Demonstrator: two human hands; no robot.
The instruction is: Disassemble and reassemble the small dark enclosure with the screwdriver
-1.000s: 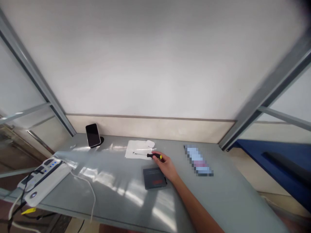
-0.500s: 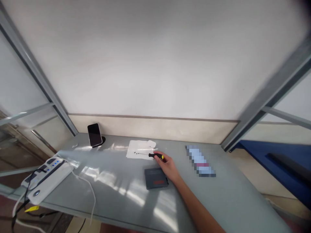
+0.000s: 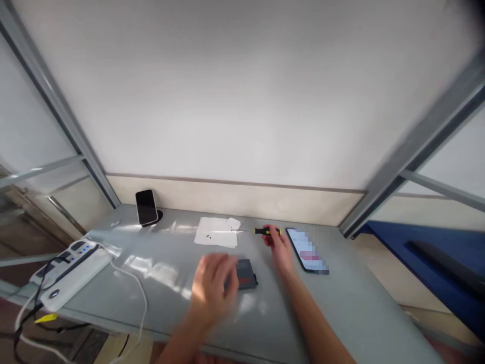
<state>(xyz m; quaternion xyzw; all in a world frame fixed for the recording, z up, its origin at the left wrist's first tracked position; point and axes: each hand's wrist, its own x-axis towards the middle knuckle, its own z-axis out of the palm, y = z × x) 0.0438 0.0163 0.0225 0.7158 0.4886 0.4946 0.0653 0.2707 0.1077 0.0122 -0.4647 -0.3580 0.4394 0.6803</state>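
My right hand grips a small screwdriver with a black and yellow handle, lifted a little above the grey table, its thin shaft pointing left over a white sheet that carries tiny dark screws. My left hand is blurred by motion and reaches over the left part of a dark rectangular device with a red label. Its fingers look spread, and nothing shows in them.
A black phone leans on a stand at the back left. A second phone lies flat to the right of my right hand. A white power strip with cables sits at the table's left edge. Metal frame posts stand at both sides.
My right hand has lifted the screwdriver off the white sheet and carried it to the right. My left hand has come into view and moved over the dark device.
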